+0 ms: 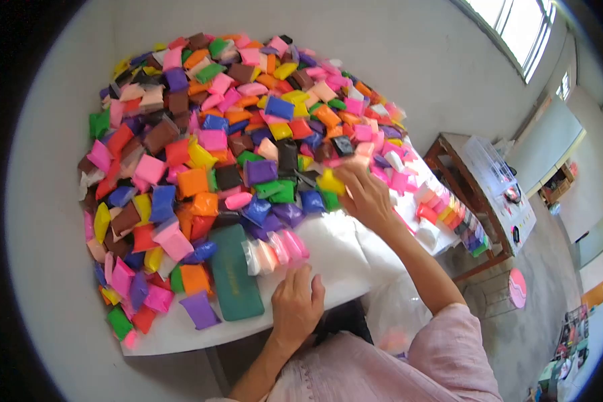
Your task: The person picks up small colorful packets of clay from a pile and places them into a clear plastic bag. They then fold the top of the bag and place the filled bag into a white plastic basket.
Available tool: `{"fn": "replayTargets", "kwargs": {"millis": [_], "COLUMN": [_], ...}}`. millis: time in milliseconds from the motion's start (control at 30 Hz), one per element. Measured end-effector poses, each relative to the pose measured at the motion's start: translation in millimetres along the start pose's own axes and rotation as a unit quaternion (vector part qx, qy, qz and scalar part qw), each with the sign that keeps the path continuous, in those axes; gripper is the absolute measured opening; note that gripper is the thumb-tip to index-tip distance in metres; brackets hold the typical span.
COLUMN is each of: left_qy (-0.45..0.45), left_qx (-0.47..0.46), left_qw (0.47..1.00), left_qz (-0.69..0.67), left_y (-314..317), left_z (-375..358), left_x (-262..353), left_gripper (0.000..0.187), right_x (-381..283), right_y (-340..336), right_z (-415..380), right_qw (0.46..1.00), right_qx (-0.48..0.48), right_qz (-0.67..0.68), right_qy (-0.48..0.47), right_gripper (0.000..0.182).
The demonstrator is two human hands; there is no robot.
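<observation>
My right hand (pixel 363 194) reaches over the near edge of a large heap of small coloured packets (pixel 211 139), with its fingertips closed on a yellow packet (pixel 329 181). Both are slightly blurred. Close to the table's front edge, my left hand (pixel 296 301) is loosely curled, thumb apart, and I see nothing in it. Just beyond its fingers lies a short row of packets (pixel 275 253) in white, peach and pink. The row touches or slightly overlaps a dark green flat case (pixel 237 273).
A white sheet (pixel 338 251) covers the table. At right, a longer row of packets (pixel 452 218) runs along the edge, sorted by colour. A clear plastic bag (pixel 396 311) hangs below the front edge. Further right stand a wooden table (pixel 465 177) and a pink-topped stool (pixel 517 288).
</observation>
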State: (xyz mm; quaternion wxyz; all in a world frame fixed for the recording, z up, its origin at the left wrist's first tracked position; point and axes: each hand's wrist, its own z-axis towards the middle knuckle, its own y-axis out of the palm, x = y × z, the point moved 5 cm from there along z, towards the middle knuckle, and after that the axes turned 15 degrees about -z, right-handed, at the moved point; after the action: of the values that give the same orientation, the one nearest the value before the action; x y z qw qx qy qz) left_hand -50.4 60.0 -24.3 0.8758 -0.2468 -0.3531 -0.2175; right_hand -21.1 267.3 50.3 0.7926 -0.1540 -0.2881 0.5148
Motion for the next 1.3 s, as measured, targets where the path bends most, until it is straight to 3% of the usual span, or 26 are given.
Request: {"fn": "replayTargets", "kwargs": {"millis": [100, 167, 333, 433, 567, 600, 733, 1033, 1233, 1300], "left_qy": [-0.014, -0.025, 0.014, 0.037, 0.08, 0.085, 0.079, 0.105, 0.125, 0.195], "left_qx": [-0.035, -0.082, -0.129, -0.132, -0.137, -0.136, -0.148, -0.192, -0.176, -0.169], "left_qw": [0.999, 0.995, 0.99, 0.988, 0.981, 0.981, 0.979, 0.97, 0.972, 0.958], "left_qz": [0.019, 0.044, 0.061, 0.071, 0.109, 0.109, 0.115, 0.103, 0.097, 0.126], "left_y": [5, 7, 10, 12, 16, 16, 18, 23, 19, 18], "left_z": [1, 4, 4, 2, -1, -1, -2, 1, -6, -9], "left_x": [-1, 5, 12, 13, 14, 15, 14, 20, 15, 17], "left_gripper": [0.028, 0.031, 0.018, 0.016, 0.011, 0.011, 0.012, 0.013, 0.012, 0.013], "right_x": [-34, -56, -71, -72, -77, -80, -86, -80, -82, -76], "right_y": [-47, -63, -77, -90, -99, -100, -89, -81, -87, -95], "right_z": [-65, -87, -102, -104, -116, -113, -117, -119, -119, -116], "right_qw": [0.994, 0.984, 0.964, 0.962, 0.973, 0.977, 0.981, 0.99, 0.976, 0.943], "right_qx": [-0.092, -0.143, -0.211, -0.213, -0.131, -0.119, -0.122, -0.108, -0.124, -0.178], "right_qz": [0.055, 0.094, 0.155, 0.152, 0.089, 0.065, 0.051, 0.058, 0.091, 0.153], "right_qy": [-0.033, -0.043, 0.045, 0.084, 0.168, 0.165, 0.139, 0.072, 0.152, 0.236], "right_gripper": [0.055, 0.049, 0.051, 0.055, 0.044, 0.033, 0.022, 0.019, 0.016, 0.018]}}
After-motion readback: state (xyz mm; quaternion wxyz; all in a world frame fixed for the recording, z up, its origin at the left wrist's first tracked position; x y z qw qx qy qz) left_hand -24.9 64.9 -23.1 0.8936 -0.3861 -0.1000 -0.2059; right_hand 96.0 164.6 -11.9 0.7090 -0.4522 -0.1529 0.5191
